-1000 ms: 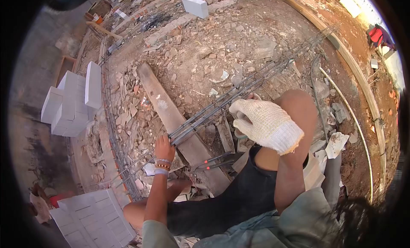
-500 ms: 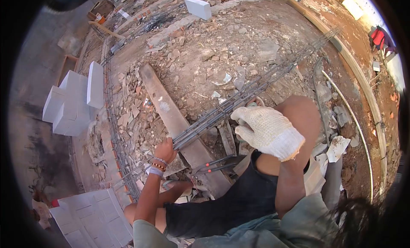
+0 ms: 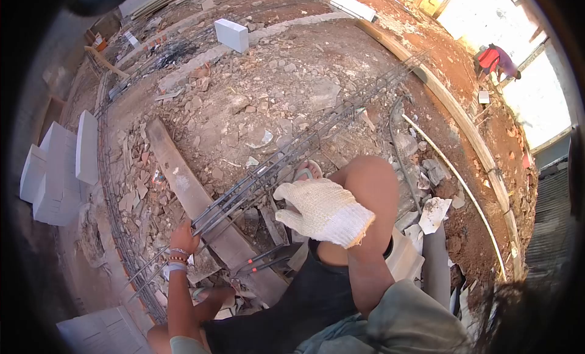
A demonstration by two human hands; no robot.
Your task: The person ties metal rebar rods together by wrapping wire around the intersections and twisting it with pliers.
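Observation:
My left hand, bare with bracelets at the wrist, is closed around the near end of a long bundle of steel bars. The bundle runs diagonally away over the rubble, with cross ties along it. My right hand wears a cream knitted glove and is beside the bars, above my bent knee. Its thumb and fingers are curved with a gap between them, and no held object shows. A wooden plank lies beneath the bars. Near it is a dark-handled tool with red marks.
White blocks stand at the left, and another block lies farther back. A long timber and a pale pipe curve along the right. A person bends over at the far right. Broken rubble surrounds my feet.
The view has swung to the right, so the scene sits farther left. My left hand stays on the bars. My gloved right hand remains beside them, slightly turned.

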